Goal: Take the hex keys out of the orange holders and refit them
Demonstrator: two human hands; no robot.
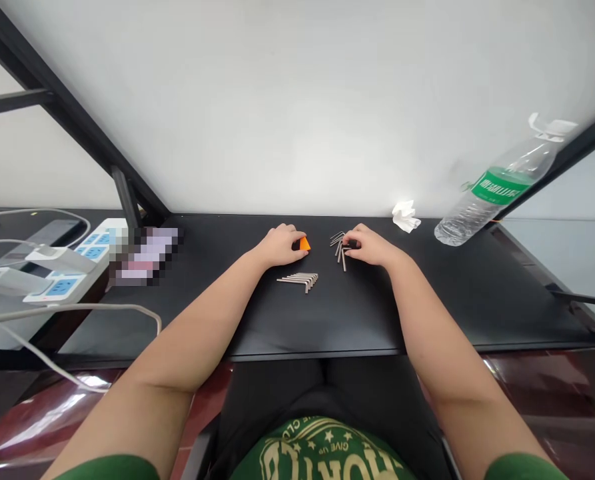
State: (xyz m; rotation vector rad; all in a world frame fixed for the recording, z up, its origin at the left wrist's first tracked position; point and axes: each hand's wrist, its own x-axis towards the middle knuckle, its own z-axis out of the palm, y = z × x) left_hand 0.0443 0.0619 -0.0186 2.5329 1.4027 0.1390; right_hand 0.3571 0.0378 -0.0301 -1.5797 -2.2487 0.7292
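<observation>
Head view: left hand [278,247] fingers pinch an orange piece [305,245], right hand [371,247] fingers curl at splayed hex keys [344,260] on the bench [327,327], grip unclear, so a careless sideways drag could scatter them into the aligned hex-key row [308,279].

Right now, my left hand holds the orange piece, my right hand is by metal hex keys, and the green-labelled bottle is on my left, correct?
Not quite: the head view shows the green-labelled bottle on your right. The rest stands: your left hand holds the orange piece, and your right hand is by metal hex keys.
</observation>
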